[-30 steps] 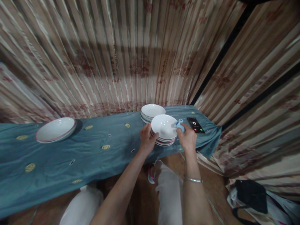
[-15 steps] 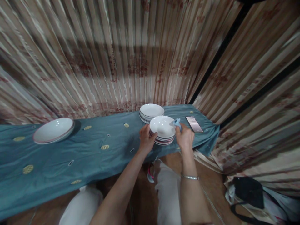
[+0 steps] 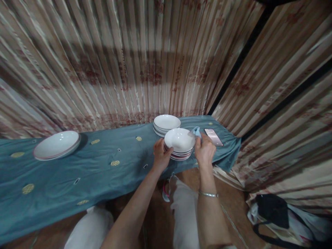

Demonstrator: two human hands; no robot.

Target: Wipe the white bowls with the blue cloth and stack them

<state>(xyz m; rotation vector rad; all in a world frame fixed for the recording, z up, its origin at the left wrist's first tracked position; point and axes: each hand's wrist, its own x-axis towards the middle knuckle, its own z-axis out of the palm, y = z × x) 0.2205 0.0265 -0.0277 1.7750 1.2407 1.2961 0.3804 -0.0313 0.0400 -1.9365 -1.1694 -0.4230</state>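
White ceramic bowls (image 3: 179,143), stacked, are rigid, weighty and breakable; best held by the rim. Left hand (image 3: 160,156) clasps the rim at 9 o'clock, while right hand (image 3: 204,150) pinches a soft blue cloth (image 3: 196,131) at 3 o'clock.

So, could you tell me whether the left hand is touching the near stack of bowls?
Touching: the head view shows the left hand wrapped against the near stack of bowls.
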